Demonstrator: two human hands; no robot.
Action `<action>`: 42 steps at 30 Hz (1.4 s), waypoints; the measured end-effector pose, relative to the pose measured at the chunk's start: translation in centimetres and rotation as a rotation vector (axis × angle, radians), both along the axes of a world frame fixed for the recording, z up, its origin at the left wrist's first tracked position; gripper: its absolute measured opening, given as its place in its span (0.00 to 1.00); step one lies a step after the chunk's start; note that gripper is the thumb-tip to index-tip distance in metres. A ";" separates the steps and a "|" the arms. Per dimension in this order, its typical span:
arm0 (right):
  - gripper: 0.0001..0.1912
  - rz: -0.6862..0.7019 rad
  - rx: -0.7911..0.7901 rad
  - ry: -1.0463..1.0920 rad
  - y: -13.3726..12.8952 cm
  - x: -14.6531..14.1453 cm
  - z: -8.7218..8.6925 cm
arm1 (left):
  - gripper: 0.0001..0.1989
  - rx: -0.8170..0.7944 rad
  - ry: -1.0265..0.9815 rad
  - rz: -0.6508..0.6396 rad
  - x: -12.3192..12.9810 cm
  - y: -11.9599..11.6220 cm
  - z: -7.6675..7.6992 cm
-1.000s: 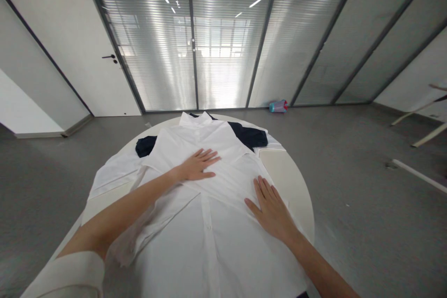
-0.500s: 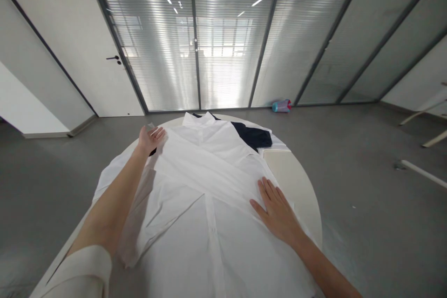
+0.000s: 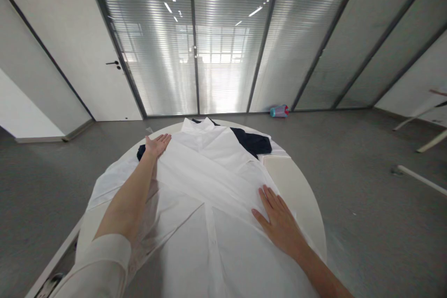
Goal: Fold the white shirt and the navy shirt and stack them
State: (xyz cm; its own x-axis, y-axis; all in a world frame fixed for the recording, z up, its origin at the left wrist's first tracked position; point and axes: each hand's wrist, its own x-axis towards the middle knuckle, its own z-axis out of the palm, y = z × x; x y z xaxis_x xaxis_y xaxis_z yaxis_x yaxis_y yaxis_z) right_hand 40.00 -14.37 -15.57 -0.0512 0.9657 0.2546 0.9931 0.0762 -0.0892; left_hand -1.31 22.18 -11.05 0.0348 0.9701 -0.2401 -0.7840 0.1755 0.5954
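A white shirt (image 3: 223, 177) lies spread on a round white table (image 3: 307, 195), its collar at the far edge and a sleeve laid diagonally across its front. My left hand (image 3: 159, 145) is at the shirt's upper left edge, palm turned up and fingers stretched out, holding nothing. Flat on the shirt's right side rests my right hand (image 3: 279, 219), fingers spread. Dark cloth (image 3: 253, 142) shows from beneath the shirt at the upper right, and a bit more beside my left wrist.
More white cloth (image 3: 111, 179) lies on the table's left side. Beyond the table, a blue and red basket (image 3: 279, 111) lies on the floor by the glass partition. Pale furniture legs (image 3: 422, 178) stand at the right. A white door (image 3: 101, 74) is at the left.
My left hand has moved slightly right and inward over the shirt's edge. My right hand stays flat on the shirt. The view has shifted slightly.
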 end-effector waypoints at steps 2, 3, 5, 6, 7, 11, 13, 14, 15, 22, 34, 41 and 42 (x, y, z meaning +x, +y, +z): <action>0.39 0.006 0.003 0.002 0.0 0.0 0.0 | 0.43 -0.004 -0.007 0.089 0.0 0.3 0.3; 0.38 0.007 0.006 0.003 0.0 0.0 0.0 | 0.42 0.007 -0.015 0.154 0.1 0.3 0.5; 0.38 0.007 0.011 0.006 -0.1 0.0 0.0 | 0.38 0.057 -0.047 0.286 0.7 -0.2 1.1; 0.38 0.006 0.010 0.007 -0.1 0.0 0.0 | 0.37 0.086 -0.066 0.326 1.1 -0.7 1.3; 0.38 0.006 0.006 0.006 -0.1 0.0 0.0 | 0.37 0.116 -0.082 0.321 1.6 -1.3 1.3; 0.39 0.000 -0.022 0.009 0.0 0.0 0.2 | 0.42 0.180 -0.089 -0.013 3.0 -4.3 0.3; 0.39 -0.004 -0.035 0.011 0.0 0.0 0.4 | 0.45 0.178 -0.092 -0.068 2.9 -4.8 -0.6; 0.40 -0.006 -0.042 0.010 0.0 -0.1 0.5 | 0.46 0.167 -0.092 -0.031 2.6 -4.7 -1.0; 0.40 -0.008 -0.051 0.010 0.0 -0.1 0.6 | 0.46 0.152 -0.089 0.025 2.1 -4.4 -1.3; 0.41 -0.024 -0.075 0.024 0.0 -0.3 1.0 | 0.43 -0.008 -0.029 0.360 -0.3 -1.5 -0.4; 0.41 -0.018 -0.074 0.049 -0.1 -0.3 1.0 | 0.44 0.056 -0.140 0.172 -1.7 -3.1 -0.6; 0.41 -0.019 -0.063 0.041 0.0 -0.3 0.8 | 0.42 0.176 -0.146 0.194 0.9 -4.8 0.5; 0.41 -0.019 -0.060 0.040 0.0 -0.2 0.8 | 0.42 0.204 -0.147 0.098 1.8 -5.4 0.5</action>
